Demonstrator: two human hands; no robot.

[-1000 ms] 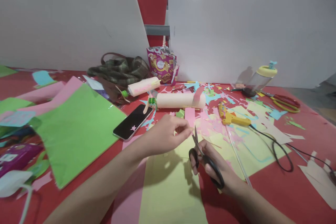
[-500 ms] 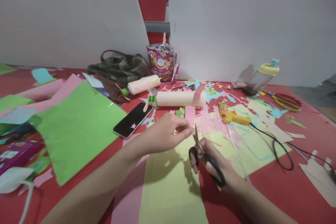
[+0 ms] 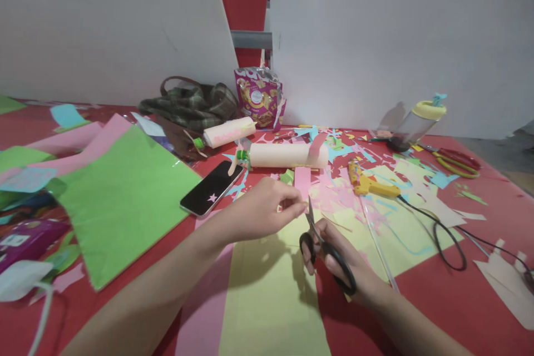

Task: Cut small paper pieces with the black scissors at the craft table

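Note:
Black-handled scissors (image 3: 339, 268) are gripped in my right hand (image 3: 348, 258), fingers through the loops and blades pointing up and away. Their blades are at the fingertips of my left hand (image 3: 267, 208), which pinches a tiny piece, possibly paper, too small to make out. Beneath both hands lies a pale yellow sheet (image 3: 271, 300) that overlaps a pink sheet (image 3: 204, 300). Just beyond them a paper-wrapped bottle (image 3: 279, 156) with a green cap lies on its side. Left of it rests a phone (image 3: 211, 192) with a small pink star (image 3: 212, 198) on its screen.
To the right is a yellow glue gun (image 3: 375, 186) with a black cord, among colored paper scraps (image 3: 334, 192). Farther right stand a yellow-lidded jar (image 3: 421, 119) and red-and-yellow scissors (image 3: 456, 160). A large green sheet (image 3: 125, 200) covers the left. A snack bag (image 3: 259, 97) leans at the back.
Both hands stay almost in place, with the scissors still at the left fingertips. The view has shifted very slightly.

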